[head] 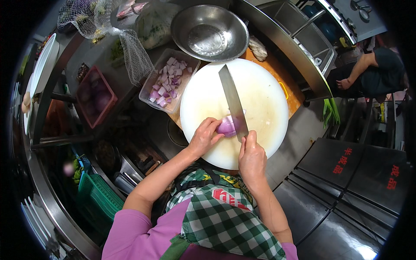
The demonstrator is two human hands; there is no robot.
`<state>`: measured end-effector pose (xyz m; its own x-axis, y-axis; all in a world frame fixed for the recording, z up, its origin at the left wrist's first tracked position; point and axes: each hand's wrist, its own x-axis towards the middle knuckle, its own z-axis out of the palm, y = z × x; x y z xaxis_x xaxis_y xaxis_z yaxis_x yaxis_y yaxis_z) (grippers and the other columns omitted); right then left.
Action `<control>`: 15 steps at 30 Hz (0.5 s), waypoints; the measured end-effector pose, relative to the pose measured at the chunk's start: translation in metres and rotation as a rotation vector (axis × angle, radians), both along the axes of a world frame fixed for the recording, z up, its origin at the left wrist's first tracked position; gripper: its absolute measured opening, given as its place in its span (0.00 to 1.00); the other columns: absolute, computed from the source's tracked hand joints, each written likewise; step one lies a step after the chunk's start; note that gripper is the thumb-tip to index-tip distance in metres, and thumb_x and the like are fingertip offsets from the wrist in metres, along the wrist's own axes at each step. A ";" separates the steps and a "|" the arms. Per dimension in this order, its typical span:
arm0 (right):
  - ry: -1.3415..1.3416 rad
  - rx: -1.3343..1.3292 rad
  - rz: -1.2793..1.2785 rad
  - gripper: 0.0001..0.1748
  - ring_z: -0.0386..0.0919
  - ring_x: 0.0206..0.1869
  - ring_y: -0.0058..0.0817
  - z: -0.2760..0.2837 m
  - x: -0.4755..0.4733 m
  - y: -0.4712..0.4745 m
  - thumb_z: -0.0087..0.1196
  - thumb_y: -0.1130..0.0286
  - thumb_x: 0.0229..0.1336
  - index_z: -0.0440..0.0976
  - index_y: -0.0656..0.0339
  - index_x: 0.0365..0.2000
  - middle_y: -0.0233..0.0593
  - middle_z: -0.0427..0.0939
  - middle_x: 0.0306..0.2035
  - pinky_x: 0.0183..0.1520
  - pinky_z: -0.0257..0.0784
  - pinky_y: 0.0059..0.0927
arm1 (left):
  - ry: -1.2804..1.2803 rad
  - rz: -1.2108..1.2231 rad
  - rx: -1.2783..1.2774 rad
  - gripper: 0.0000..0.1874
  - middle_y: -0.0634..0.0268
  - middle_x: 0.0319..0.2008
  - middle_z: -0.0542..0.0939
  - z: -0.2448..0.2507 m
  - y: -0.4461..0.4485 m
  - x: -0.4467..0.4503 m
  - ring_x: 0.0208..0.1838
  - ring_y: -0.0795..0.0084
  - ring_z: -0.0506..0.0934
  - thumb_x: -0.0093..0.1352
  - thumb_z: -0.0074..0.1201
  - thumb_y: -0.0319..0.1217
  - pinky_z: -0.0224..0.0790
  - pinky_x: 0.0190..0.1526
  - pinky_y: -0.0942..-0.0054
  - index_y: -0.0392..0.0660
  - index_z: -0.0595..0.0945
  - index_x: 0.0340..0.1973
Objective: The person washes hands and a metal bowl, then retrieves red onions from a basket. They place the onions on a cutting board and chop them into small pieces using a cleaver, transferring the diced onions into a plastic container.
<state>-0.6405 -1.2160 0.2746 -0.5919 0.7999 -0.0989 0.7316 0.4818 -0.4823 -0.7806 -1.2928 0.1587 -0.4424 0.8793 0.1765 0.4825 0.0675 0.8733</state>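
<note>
On a round white cutting board [208, 87] lies a piece of red onion [226, 126], and my left hand [204, 136] grips its left side with fingertips and thumb. My right hand [253, 157] is closed around the handle of a wide-bladed cleaver [231, 94]. The blade stands across the right part of the onion and hides some of it; its tip points to the far side of the board. Whether the edge has gone into the onion cannot be told. Left of the board, a clear plastic container [182, 100] holds chopped red onion [167, 81].
A steel bowl [208, 35] sits beyond the board, its rim near the board's edge. Further left are a red basket [110, 94] with whole onions and a mesh bag [133, 52]. A green basket [100, 195] is low at left. Another person [373, 71] is at the right.
</note>
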 end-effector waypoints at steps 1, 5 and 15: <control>-0.006 -0.001 0.004 0.07 0.77 0.26 0.58 0.000 -0.001 -0.002 0.45 0.71 0.66 0.62 0.64 0.38 0.58 0.75 0.21 0.28 0.71 0.53 | -0.003 0.000 0.006 0.25 0.54 0.40 0.75 0.000 0.000 0.000 0.41 0.56 0.77 0.54 0.66 0.22 0.72 0.44 0.65 0.34 0.77 0.48; -0.022 0.022 0.030 0.06 0.77 0.26 0.58 -0.019 -0.005 -0.001 0.44 0.72 0.65 0.63 0.64 0.39 0.59 0.75 0.21 0.29 0.71 0.53 | 0.095 -0.002 0.040 0.24 0.55 0.41 0.75 -0.002 0.000 -0.001 0.39 0.62 0.80 0.57 0.66 0.22 0.78 0.41 0.70 0.34 0.77 0.48; -0.068 -0.037 0.021 0.07 0.75 0.27 0.61 -0.022 -0.005 0.009 0.45 0.72 0.66 0.61 0.64 0.39 0.60 0.75 0.21 0.29 0.69 0.54 | 0.079 0.018 0.030 0.22 0.55 0.40 0.76 0.000 -0.001 -0.001 0.40 0.62 0.80 0.58 0.65 0.22 0.78 0.42 0.71 0.34 0.77 0.47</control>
<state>-0.6453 -1.2067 0.2525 -0.5993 0.7825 -0.1689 0.7533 0.4799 -0.4497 -0.7813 -1.2935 0.1586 -0.4414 0.8652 0.2378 0.5488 0.0506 0.8344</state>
